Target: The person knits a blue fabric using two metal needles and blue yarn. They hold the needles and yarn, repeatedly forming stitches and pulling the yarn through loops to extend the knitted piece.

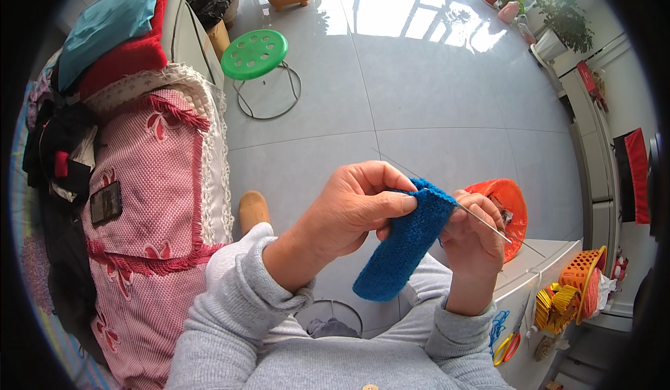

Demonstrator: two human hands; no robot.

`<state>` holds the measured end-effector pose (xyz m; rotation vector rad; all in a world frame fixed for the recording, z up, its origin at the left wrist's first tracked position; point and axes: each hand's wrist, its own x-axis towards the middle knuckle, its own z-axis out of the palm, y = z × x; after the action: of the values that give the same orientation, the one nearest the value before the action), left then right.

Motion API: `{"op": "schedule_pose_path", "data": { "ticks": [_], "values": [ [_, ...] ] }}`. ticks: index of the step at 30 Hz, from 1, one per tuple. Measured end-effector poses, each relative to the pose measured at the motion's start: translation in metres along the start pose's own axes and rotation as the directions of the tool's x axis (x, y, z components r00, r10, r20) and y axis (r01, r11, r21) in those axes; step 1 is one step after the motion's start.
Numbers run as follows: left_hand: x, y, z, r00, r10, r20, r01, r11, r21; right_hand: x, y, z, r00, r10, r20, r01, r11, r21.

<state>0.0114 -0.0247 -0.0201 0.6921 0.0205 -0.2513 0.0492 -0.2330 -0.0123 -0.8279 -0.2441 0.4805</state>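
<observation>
Over there, the left hand (356, 205) angles in toward the right, its grip pinching the blue knitting (399, 261) at its far edge, thumb over the front. The right hand (478, 242) stands upright, fingers curled, grip closed on a thin needle (488, 225). The knitting hangs between them, slanting near and left.
</observation>
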Motion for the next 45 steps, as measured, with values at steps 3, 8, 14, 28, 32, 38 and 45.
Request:
{"op": "schedule_pose_path", "data": {
  "ticks": [3, 8, 14, 28, 32, 38, 45],
  "values": [
    [0.000, 0.000, 0.000, 1.000, -0.001, 0.008, 0.001, 1.000, -0.016, 0.001, 0.000, 0.000, 1.000, -0.001, 0.013, 0.001, 1.000, 0.005],
    [0.000, 0.001, 0.000, 1.000, 0.006, 0.020, -0.005, 1.000, -0.027, 0.002, -0.001, -0.001, 1.000, 0.011, 0.010, -0.011, 1.000, 0.004],
    [-0.001, 0.002, 0.003, 1.000, 0.004, -0.031, -0.003, 1.000, 0.028, 0.000, 0.000, -0.002, 1.000, 0.010, -0.012, -0.010, 1.000, 0.028],
    [0.000, -0.001, 0.001, 0.999, 0.029, -0.039, -0.027, 0.999, 0.046, 0.001, -0.012, 0.001, 0.993, -0.091, 0.079, 0.113, 0.933, -0.343],
    [0.001, 0.000, 0.001, 0.998, 0.038, -0.050, -0.034, 0.997, 0.068, 0.000, -0.015, 0.003, 0.994, -0.082, 0.078, 0.107, 0.905, -0.412],
    [0.002, -0.002, 0.002, 0.991, 0.105, -0.089, -0.087, 0.979, 0.186, -0.001, -0.016, 0.008, 0.980, -0.160, 0.115, 0.197, 0.756, -0.624],
    [0.002, -0.003, 0.002, 0.975, 0.184, -0.127, -0.137, 0.940, 0.312, 0.002, -0.005, 0.011, 0.914, -0.275, 0.298, 0.394, 0.431, -0.812]
  ]
}}
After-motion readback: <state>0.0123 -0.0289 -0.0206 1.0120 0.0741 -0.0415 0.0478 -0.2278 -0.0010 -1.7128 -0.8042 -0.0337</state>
